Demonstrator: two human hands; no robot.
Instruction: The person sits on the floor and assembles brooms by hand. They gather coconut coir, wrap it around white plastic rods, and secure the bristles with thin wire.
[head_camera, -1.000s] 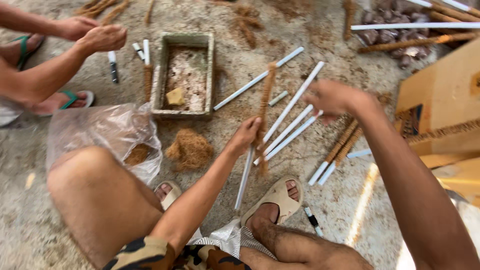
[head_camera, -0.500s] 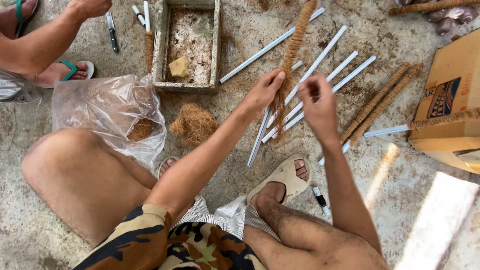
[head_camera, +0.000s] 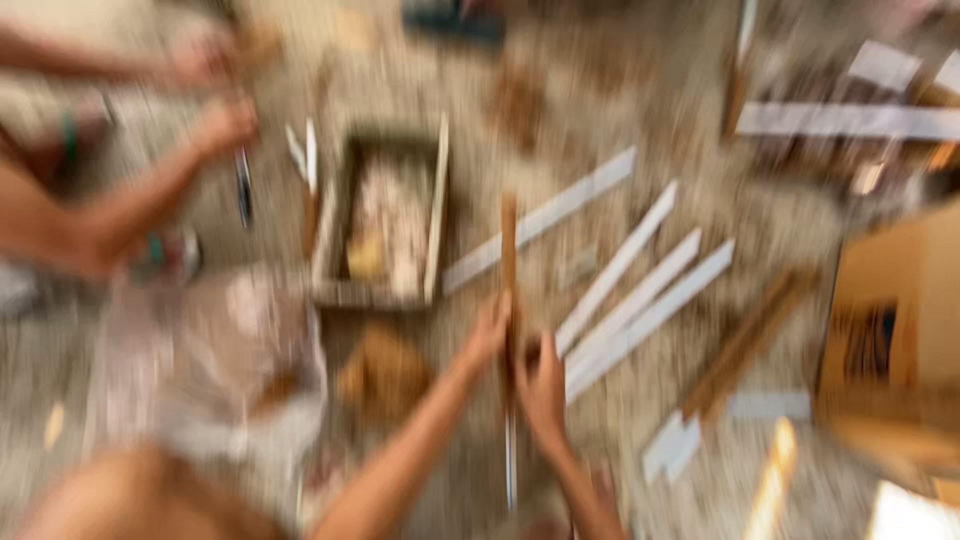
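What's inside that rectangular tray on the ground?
The frame is blurred, but the rectangular tray seems to hold a pale, crumbly mass with a yellowish lump near its lower left corner. Whatever lies beneath that filling is covered, and finer detail cannot be made out.

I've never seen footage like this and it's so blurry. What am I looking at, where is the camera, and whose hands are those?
The camera sits on a person's head and looks down, so the two arms that rise from the bottom edge are the wearer's own. The picture is smeared by motion, so fine detail is lost. The left hand and the right hand meet around a brown fibre-covered stick that points away from the wearer. On the sandy ground lie several white rods, a shallow tray, a clump of brown fibre and a clear plastic bag. A cardboard box stands at the right. The hands at the upper left belong to another person.
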